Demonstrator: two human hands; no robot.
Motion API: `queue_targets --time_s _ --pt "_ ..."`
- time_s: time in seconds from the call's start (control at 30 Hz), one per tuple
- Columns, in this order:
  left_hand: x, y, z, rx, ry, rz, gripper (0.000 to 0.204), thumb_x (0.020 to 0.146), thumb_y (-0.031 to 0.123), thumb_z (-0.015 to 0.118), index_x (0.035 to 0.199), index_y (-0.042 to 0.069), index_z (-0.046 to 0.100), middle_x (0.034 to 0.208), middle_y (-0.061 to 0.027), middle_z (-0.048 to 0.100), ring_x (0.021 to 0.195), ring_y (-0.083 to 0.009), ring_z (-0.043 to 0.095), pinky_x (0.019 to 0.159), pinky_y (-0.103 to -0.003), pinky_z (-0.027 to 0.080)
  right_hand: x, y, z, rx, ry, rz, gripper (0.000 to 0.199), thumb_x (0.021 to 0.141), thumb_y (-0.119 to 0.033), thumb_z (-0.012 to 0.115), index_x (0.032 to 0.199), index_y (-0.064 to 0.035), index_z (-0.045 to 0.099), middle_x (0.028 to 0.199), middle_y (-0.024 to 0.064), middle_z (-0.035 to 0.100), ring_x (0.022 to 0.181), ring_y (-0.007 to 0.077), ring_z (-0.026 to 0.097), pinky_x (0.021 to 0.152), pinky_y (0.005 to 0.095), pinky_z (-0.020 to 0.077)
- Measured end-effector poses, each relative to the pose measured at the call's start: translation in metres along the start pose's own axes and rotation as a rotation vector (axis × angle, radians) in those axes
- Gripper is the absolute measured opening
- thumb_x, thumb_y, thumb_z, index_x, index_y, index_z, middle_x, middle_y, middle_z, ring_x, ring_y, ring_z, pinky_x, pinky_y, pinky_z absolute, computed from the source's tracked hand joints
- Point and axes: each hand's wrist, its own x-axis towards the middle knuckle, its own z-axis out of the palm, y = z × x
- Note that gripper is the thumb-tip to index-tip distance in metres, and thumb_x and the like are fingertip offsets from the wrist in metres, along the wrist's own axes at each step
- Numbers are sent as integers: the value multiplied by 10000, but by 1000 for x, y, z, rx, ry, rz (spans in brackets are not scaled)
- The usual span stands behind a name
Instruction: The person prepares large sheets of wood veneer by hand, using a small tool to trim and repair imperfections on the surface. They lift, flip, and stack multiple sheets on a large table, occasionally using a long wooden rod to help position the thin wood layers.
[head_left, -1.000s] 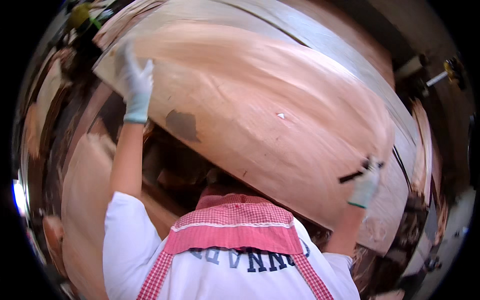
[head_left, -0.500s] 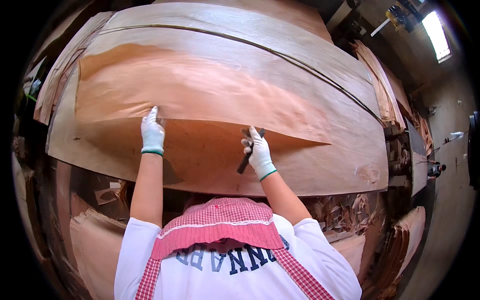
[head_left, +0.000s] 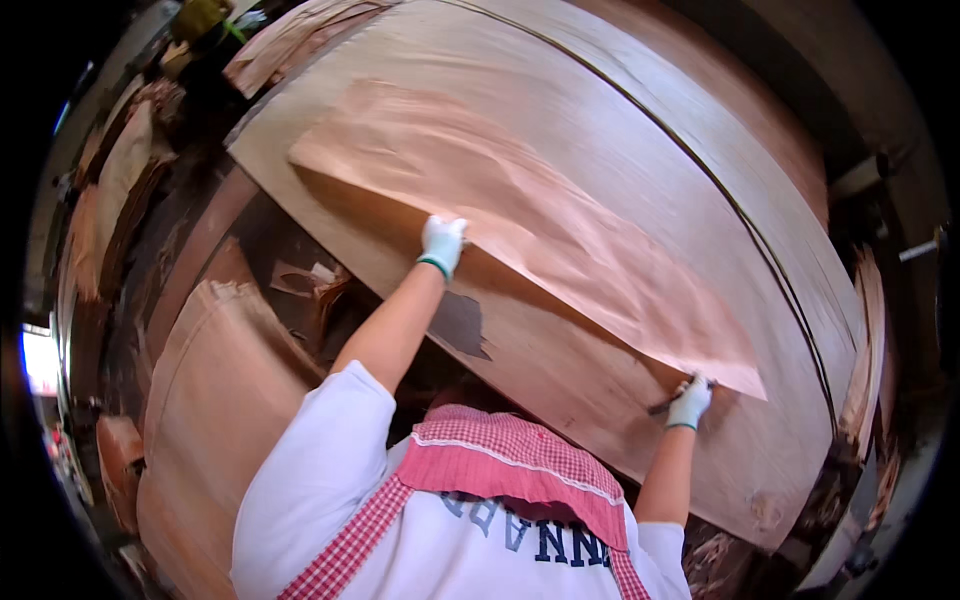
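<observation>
A thin reddish veneer sheet (head_left: 520, 210) lies loosely on top of a larger pale plywood sheet (head_left: 650, 140) on a stack. My left hand (head_left: 442, 243), in a white glove, grips the near edge of the veneer sheet toward its left. My right hand (head_left: 690, 402), also gloved, grips the sheet's near right corner. A small dark tool (head_left: 662, 406) sticks out of that same hand. The veneer's near edge is lifted and casts a shadow on the sheet below.
A dark patch (head_left: 462, 325) marks the lower sheet near my left arm. More curled veneer sheets (head_left: 215, 400) stand at the left, with broken scraps (head_left: 310, 285) in the gap. Further stacks (head_left: 872, 330) line the right side.
My hands were close together on the sheet's near edge; now they are spread wide, the right one at the corner. The veneer sheet lies more slanted across the stack.
</observation>
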Motion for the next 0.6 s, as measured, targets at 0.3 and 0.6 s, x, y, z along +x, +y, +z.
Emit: queue_targets --time_s 0.3,0.6 --pt "1 60 -18 226 62 158 259 836 90 640 1000 20 452 865 -90 562 687 -176 611 544 -331 580 -2 -18 -3 -3 -9 30 187 938 -248 633 876 -108 526 649 7 498 442 97 407 378 220 326" --pt "38 58 -169 458 280 351 356 782 183 743 913 -2 468 871 -115 557 796 -227 514 784 -401 467 -116 2 4 43 -92 94 171 935 -201 654 924 -103 514 701 -29 461 522 73 437 401 217 341"
